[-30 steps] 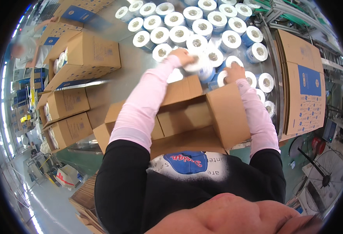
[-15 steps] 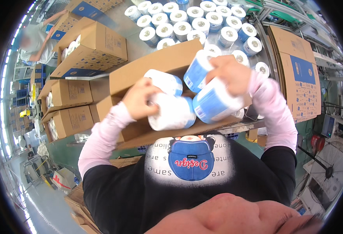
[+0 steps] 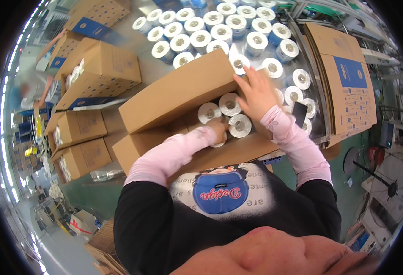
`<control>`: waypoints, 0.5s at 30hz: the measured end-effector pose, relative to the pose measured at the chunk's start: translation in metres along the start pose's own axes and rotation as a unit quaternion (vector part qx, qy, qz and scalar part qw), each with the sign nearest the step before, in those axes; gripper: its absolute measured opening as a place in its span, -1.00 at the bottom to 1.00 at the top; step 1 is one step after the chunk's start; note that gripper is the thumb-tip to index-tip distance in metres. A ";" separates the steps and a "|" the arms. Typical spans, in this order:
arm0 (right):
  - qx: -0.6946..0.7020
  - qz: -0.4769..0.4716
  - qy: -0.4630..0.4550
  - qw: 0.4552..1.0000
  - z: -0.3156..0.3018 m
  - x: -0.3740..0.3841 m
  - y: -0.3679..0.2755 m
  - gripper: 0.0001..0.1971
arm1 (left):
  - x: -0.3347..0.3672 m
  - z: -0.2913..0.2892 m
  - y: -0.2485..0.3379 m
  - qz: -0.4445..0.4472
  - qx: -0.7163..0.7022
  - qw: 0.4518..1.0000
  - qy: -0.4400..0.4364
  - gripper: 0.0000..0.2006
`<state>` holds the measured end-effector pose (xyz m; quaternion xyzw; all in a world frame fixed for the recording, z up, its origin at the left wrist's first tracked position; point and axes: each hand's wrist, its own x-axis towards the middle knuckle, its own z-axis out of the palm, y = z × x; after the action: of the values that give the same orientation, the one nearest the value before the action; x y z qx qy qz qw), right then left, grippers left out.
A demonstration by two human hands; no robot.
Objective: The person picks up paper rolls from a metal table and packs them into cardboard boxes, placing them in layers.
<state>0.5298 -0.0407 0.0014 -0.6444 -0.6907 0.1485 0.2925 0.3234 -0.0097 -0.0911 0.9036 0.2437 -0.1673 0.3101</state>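
Observation:
A brown cardboard box lies open in front of me with its flaps up. Wrapped paper rolls stand in its right end, among them a back-left roll, a back-right roll and a front-right roll. My left hand reaches down into the box, fingers curled on the front-left roll, which it mostly covers. Over the box's right end, my right hand is open, fingers spread and slightly blurred, holding nothing.
Many upright paper rolls crowd the table beyond the box, with more to its right beside a dark phone-like slab. Filled cartons stand at left, near another person. Flattened cartons lean at right.
Both hands held paper rolls above the box. Those rolls now stand upright inside it. My right hand has let go and opened; my left hand has moved right and down into the box.

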 end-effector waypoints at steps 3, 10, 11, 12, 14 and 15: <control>0.187 0.028 -0.013 0.982 0.019 -0.027 0.029 -0.36 | -0.004 -0.115 0.001 0.067 -0.366 0.916 0.148 -0.65; -0.114 0.259 -0.116 0.952 0.059 -0.053 0.200 -0.58 | 0.069 -0.088 -0.149 -0.006 -0.149 0.987 0.059 -0.69; -0.184 0.269 -0.147 0.934 0.066 -0.062 0.213 -0.63 | 0.082 -0.091 -0.145 0.022 -0.059 0.996 0.066 -0.64; -0.216 0.240 -0.143 0.936 0.065 -0.060 0.222 -0.65 | 0.098 -0.095 -0.146 0.018 -0.017 0.993 0.120 -0.63; -0.280 0.179 -0.133 0.934 0.064 -0.052 0.241 -0.68 | 0.139 -0.110 -0.145 0.016 0.014 0.975 0.222 -0.60; -0.265 0.185 -0.141 0.936 0.062 -0.041 0.240 -0.69 | 0.158 -0.113 -0.140 0.013 0.000 0.963 0.271 -0.57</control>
<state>0.6860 -0.0397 -0.1959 -0.7874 -0.6078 0.1007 -0.0217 0.3950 0.2127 -0.1449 0.9180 0.3071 0.0877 0.2350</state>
